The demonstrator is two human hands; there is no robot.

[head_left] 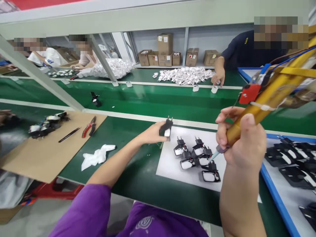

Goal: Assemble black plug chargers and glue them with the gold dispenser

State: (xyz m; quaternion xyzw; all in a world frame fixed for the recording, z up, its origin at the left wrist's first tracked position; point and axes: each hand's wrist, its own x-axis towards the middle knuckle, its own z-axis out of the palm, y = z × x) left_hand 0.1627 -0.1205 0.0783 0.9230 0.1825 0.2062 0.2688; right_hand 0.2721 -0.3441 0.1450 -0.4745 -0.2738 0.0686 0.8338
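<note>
My left hand [154,133] is closed on a black plug adapter [167,129], its two pins pointing up, at the left edge of a white sheet [170,164]. My right hand [247,141] is wrapped around a yellow tube-shaped glue gun [265,98] with a red switch [250,94] and wires. Its pale blue nozzle [214,155] points down at the group of adapters on the sheet; whether it touches one I cannot tell. Several open black adapter housings with white inserts lie there, among them one in front [210,176] and one further left [187,163].
A blue-rimmed tray [268,184] of more black adapters stands at the right. On the left lie a crumpled white cloth [97,156], pliers [89,126] and tweezers [69,134] on cardboard [49,158]. A green conveyor [148,98] runs behind; a co-worker's hand [218,76] reaches toward it.
</note>
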